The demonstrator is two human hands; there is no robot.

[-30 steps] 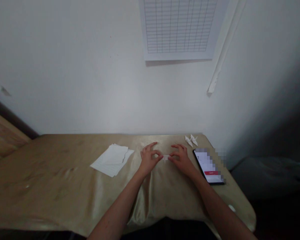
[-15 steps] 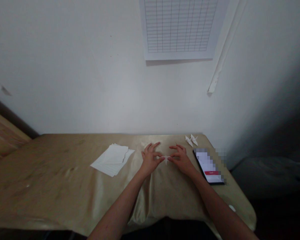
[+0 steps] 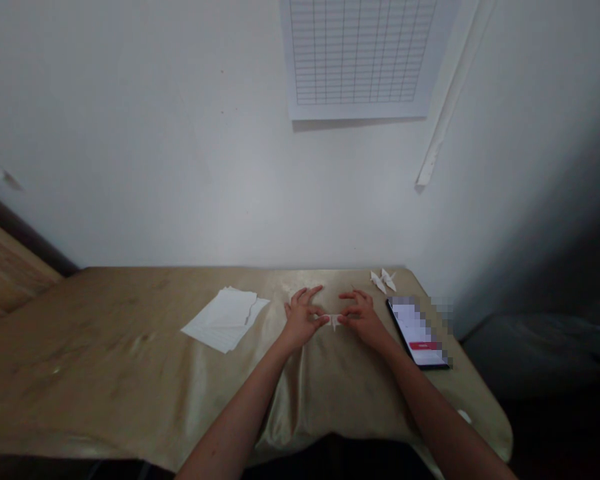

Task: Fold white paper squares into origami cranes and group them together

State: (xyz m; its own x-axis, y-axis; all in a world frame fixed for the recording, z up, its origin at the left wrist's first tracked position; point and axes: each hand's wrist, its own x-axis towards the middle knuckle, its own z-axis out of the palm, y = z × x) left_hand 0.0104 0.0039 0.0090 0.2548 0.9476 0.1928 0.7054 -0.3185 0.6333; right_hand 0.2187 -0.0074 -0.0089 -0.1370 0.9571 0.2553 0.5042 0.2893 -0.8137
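Note:
Between my hands is a small white folded paper crane (image 3: pixel 334 321), its two wings drawn out to the sides and a narrow point hanging toward me. My left hand (image 3: pixel 303 317) pinches the left wing between thumb and index finger, the other fingers spread above. On the opposite side my right hand (image 3: pixel 361 318) grips the right wing in the same kind of pinch. The wing tips are hidden under the fingers. Two finished-looking paper cranes (image 3: pixel 383 281) lie at the back right of the table.
A stack of white paper sheets (image 3: pixel 223 321) lies left of my hands. To the right is a lit phone or tablet (image 3: pixel 416 333). A small white object (image 3: pixel 464 417) sits near the right edge of the gold-clothed table (image 3: pixel 105 360). Behind stands a wall with a printed grid sheet (image 3: pixel 357 53).
The crane's wings look drawn slightly wider apart, with more of the white paper showing between my fingertips. Both hands keep their pinch and have barely shifted.

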